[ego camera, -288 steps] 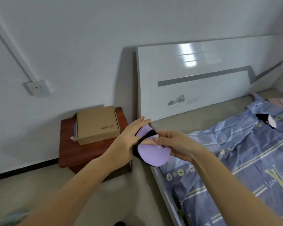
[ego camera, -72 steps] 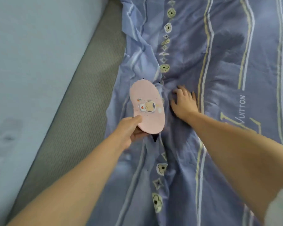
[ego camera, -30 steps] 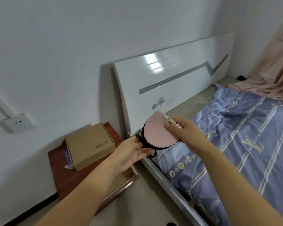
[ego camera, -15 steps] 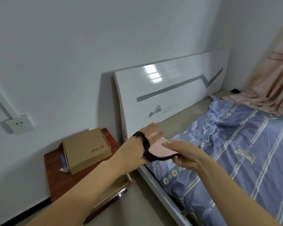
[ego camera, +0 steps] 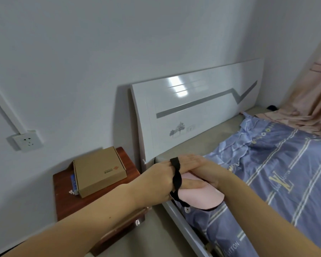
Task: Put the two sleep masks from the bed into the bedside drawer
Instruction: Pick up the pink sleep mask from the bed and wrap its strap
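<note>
As strap [ego camera: 176, 175] is now stretched over left hand [ego camera: 156, 180], pink mask [ego camera: 200, 196] gripped by right hand [ego camera: 208, 175]; drawer [ego camera: 132, 218] open, drop-in pending.

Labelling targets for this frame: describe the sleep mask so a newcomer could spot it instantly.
Start at the white headboard and drop to the near corner of the bed, beside the red-brown nightstand. There both hands meet: the pink sleep mask hangs under the right hand, its black elastic strap looped over the left hand. It is the only pink padded item there; the cardboard box is brown.
</note>
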### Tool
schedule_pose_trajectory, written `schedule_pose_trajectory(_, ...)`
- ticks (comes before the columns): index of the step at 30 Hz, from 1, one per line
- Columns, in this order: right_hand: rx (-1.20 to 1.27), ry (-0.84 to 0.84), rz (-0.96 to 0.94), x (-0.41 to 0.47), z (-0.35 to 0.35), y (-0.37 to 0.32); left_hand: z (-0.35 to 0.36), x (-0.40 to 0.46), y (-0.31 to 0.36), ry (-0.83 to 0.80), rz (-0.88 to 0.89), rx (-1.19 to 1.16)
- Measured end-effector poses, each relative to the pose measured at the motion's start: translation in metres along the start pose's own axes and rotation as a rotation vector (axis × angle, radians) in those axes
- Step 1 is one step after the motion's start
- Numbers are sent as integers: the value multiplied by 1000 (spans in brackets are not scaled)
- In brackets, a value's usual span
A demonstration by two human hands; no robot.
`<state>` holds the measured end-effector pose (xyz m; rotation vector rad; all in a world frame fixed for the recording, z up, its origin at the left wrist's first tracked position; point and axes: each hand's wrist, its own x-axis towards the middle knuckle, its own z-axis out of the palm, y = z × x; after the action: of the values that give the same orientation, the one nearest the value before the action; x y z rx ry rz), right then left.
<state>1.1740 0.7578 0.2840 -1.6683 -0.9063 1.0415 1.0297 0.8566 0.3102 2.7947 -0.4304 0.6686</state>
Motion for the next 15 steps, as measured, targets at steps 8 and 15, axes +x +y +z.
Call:
schedule_pose_trajectory(8, 312, -3, -50, -9, -18, 3, -2, -24, -35, 54, -159, 52)
schedule_pose_trajectory(15, 286, -243, 54, -10, -33, -3, 14, -16, -31, 3, -42, 59)
